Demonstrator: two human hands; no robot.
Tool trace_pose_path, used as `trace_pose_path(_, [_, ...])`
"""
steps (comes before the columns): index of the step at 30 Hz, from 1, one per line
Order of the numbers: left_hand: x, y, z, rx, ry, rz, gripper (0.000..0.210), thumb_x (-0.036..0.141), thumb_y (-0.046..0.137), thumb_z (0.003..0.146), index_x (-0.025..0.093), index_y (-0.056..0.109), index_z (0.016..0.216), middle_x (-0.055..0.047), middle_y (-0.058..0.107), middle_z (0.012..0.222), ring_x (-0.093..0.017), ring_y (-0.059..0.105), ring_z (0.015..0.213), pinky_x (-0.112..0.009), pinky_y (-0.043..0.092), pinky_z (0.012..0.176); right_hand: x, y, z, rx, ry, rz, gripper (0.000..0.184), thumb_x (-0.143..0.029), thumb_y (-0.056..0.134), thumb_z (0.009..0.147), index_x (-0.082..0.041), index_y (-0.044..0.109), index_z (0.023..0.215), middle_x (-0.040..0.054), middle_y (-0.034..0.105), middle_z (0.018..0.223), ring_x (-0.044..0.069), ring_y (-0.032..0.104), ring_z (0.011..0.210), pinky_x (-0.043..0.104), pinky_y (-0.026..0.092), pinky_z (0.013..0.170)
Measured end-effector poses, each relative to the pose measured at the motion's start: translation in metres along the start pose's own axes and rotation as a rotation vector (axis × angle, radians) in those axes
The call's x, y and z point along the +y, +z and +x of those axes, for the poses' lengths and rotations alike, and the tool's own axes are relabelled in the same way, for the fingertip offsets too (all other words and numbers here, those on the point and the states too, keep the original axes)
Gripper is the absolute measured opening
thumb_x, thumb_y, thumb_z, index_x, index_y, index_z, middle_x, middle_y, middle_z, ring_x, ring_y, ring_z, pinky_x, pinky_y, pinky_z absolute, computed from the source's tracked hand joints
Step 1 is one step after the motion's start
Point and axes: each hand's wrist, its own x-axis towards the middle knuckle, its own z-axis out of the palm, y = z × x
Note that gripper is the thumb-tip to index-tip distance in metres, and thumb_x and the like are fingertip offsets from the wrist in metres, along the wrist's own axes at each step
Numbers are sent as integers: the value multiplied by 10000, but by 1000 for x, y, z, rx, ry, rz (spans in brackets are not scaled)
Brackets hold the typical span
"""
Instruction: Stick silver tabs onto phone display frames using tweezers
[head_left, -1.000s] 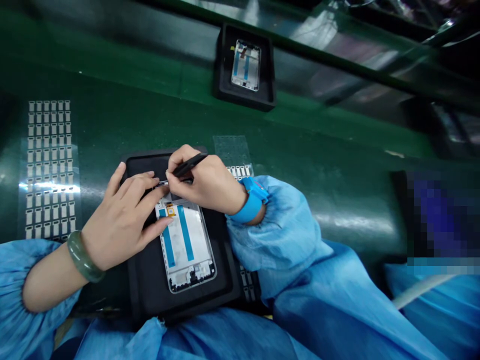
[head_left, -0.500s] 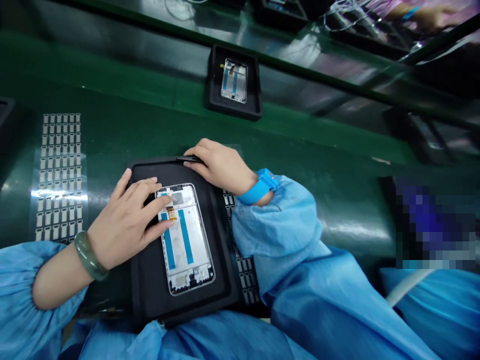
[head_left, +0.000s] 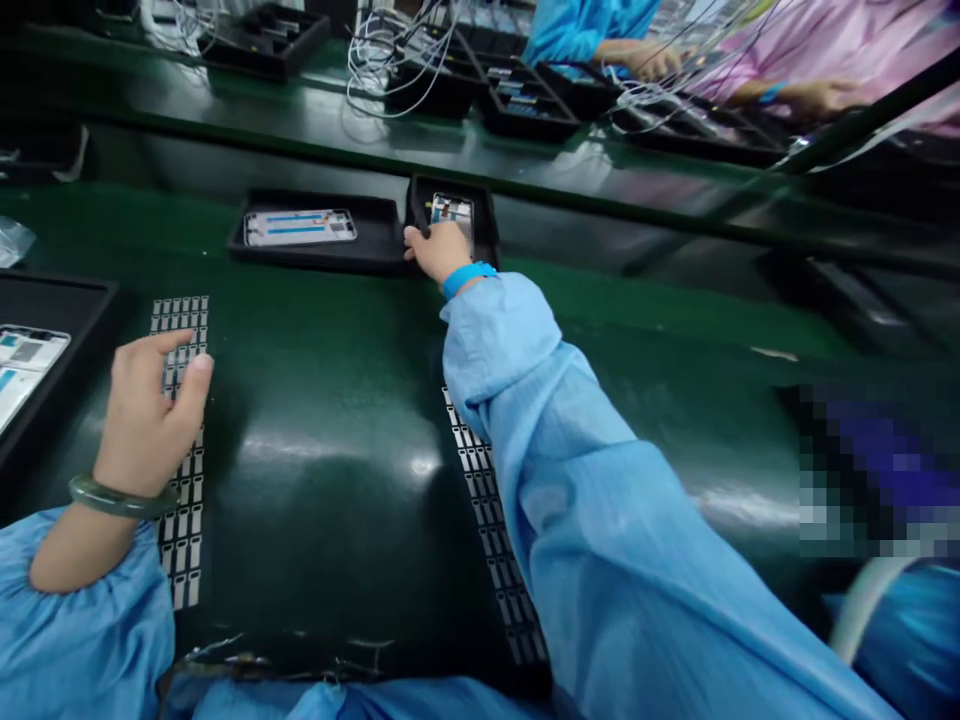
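My left hand hovers at the left over a strip of small pale stickers, its thumb and index finger apart and nothing between them. Stretched far forward, my right hand is at the near side of a black tray with a phone frame in it. A thin black tool, which looks like tweezers, shows between the right thumb and fingers. The hand hides its lower part. Beside that tray, a second black tray holds a phone frame with blue strips.
Another black tray with a phone frame is cut off at the left edge. A second sticker strip lies under my right sleeve. Co-workers' hands are beyond the raised shelf, among trays and white cables.
My right hand has moved forward to the far tray. My left hand has left the phone frame and moved left. The tray before me has left its place; a tray now lies beside the far one.
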Motion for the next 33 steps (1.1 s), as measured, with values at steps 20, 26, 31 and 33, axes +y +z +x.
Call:
trace_pose_path(20, [-6,29,-7,-131,154,-23,304,397,467,891,182,605,1055,-123,563,1152,-276,537,1130,-480,453,972,27,-57,-103,-64,-520,-288,291,-379,541,893,-207,640,1105,81,650,1116,231,637,934,293,377,642])
trace_pose_path(26, [-5,28,-6,-112,185,-59,280,394,482,888,198,601,1047,-103,588,1124,-259,544,1119,-463,446,984,-2,-64,-213,-391,-847,-128,224,-315,505,915,-156,611,1032,76,657,1050,185,641,849,282,380,588])
trace_pose_path(31, [5,31,-10,-142,250,-95,288,388,487,889,214,575,1101,-94,572,1166,-250,531,1157,-452,437,1009,-18,-45,-282,-683,-1058,63,217,-283,481,909,-149,607,1024,63,663,1000,162,631,752,282,383,502])
trace_pose_path(33, [10,31,-12,-171,284,-99,291,389,487,891,224,568,1116,-94,559,1191,-254,518,1181,-460,424,1028,-17,-46,-288,-758,-1107,352,254,-379,540,879,-166,632,983,39,671,929,145,633,768,258,444,547])
